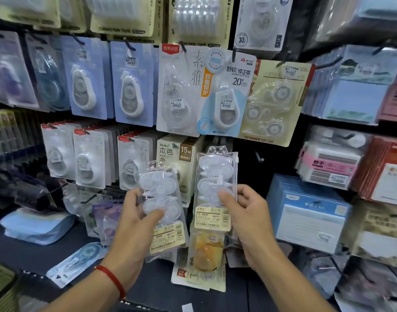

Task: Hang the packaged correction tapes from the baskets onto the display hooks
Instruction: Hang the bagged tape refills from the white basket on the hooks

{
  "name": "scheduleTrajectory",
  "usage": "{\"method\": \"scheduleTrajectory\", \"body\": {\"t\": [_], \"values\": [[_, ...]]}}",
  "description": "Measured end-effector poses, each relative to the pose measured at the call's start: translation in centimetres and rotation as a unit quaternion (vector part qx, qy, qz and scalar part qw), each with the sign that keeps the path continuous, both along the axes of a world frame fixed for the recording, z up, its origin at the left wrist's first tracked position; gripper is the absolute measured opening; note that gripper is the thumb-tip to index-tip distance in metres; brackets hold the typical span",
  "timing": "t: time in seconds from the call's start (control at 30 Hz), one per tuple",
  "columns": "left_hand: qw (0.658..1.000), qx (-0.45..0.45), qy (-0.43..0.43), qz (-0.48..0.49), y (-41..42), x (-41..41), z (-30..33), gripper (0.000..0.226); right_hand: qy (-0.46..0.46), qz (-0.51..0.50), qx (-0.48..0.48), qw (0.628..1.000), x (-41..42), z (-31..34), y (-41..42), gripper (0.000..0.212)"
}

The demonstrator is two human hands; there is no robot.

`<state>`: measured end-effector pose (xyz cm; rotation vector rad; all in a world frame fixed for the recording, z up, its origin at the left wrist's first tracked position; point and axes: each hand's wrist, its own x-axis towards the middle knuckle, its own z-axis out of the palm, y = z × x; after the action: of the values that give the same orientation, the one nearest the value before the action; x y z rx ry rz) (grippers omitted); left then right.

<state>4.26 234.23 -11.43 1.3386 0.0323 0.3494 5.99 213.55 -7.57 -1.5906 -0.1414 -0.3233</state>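
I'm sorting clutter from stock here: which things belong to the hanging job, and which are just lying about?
Part of the job:
- clear pack held in the left hand
- clear pack held in the right hand
- bare hook

Lying about:
- blue cloth
- loose blue tape pack on the shelf
- blue box

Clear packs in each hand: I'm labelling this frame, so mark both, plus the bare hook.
Left-hand pack (161, 199), head view: on its clear front, over the tapes.
Right-hand pack (213, 172), head view: on its upper front.
Bare hook (259, 157), head view: near its tip.
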Motion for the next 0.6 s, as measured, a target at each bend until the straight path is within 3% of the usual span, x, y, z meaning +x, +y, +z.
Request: {"method": "scheduleTrajectory", "body": {"t": [0.23, 0.3, 0.37, 0.43, 0.53, 0.6], "values": [[0.997, 0.056, -0.051, 0.019, 0.4, -0.7, 0.5, 0.04, 0.005, -0.007, 0.012, 1.0, 0.1, -0.1, 0.2, 0.007], [0.994, 0.078, -0.063, 0.033, 0.3, -0.9, 0.7, 0.04, 0.0, -0.032, -0.046, 0.998, 0.1, -0.3, 0.1, 0.014], [0.992, 0.095, -0.07, 0.048, 0.2, -1.0, 0.9, 0.041, -0.012, -0.103, -0.177, 0.979, 0.1, -0.7, -0.1, 0.029], [0.99, 0.108, -0.072, 0.053, 0.0, -1.1, 0.9, 0.041, -0.039, -0.112, -0.246, 0.962, -0.2, -1.0, 0.2, 0.039], [0.991, 0.115, -0.068, 0.02, -1.1, -1.1, 1.0, 0.045, -0.018, 0.04, -0.207, 0.977, -0.5, -1.6, 1.4, 0.014], [0.992, 0.109, -0.059, -0.007, -1.8, -1.0, 1.1, 0.052, -0.022, 0.073, -0.166, 0.983, -0.5, -2.1, 2.0, 0.003]]}}
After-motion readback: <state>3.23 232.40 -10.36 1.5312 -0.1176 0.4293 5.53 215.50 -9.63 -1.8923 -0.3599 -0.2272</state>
